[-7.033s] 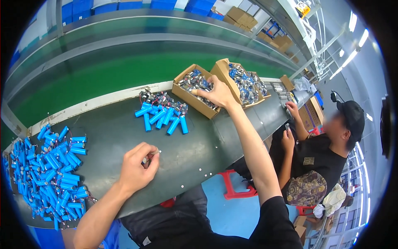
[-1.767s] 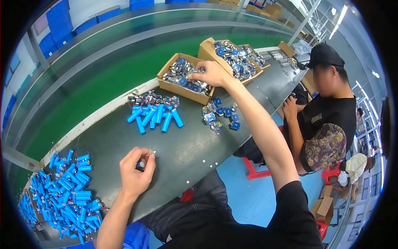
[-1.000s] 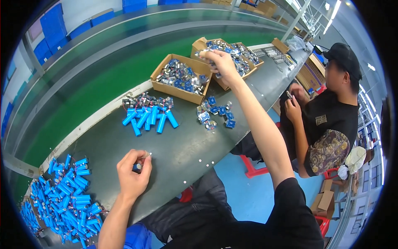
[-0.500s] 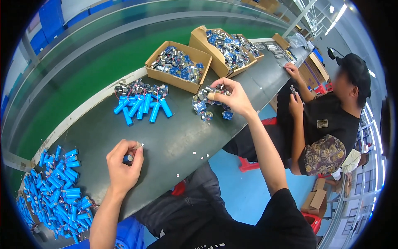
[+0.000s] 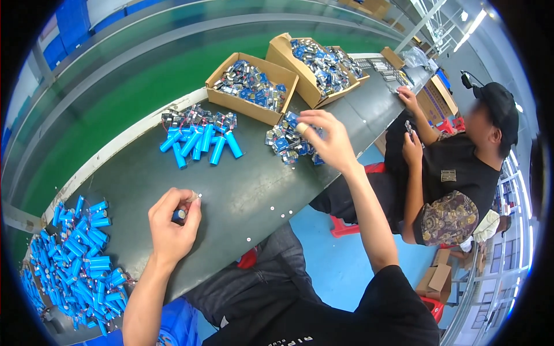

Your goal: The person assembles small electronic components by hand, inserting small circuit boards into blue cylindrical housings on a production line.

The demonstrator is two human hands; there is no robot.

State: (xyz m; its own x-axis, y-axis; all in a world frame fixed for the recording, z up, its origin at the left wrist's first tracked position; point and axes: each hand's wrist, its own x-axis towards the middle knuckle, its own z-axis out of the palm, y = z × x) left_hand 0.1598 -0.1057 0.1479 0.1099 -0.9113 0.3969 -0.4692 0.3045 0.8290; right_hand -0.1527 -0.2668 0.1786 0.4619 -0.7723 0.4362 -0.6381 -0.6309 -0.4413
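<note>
My left hand [image 5: 175,222] is closed round a blue cylindrical battery cell [image 5: 179,215], only its end showing. A tiny pale piece sits at the left fingertips, too small to name. My right hand [image 5: 330,137] reaches over a loose pile of small circuit boards [image 5: 281,143], its thumb and fingers apart and slightly blurred. A beige finger cot covers the right thumb. Left of that pile, a group of blue cells with boards wired to them [image 5: 200,141] lies on the dark worktop [image 5: 231,190].
Behind the boards stand two open cardboard boxes [image 5: 216,99] [image 5: 287,72] full of similar boards. A large heap of blue cells [image 5: 81,262] covers the left end. Small white discs [image 5: 272,208] lie near the front edge. A co-worker [image 5: 456,167] sits at the right, handling small parts.
My right hand has lifted slightly from the board pile, its fingers spreading apart. Some boards in the pile have shifted. My left hand keeps its hold on the battery cell, nearly still.
</note>
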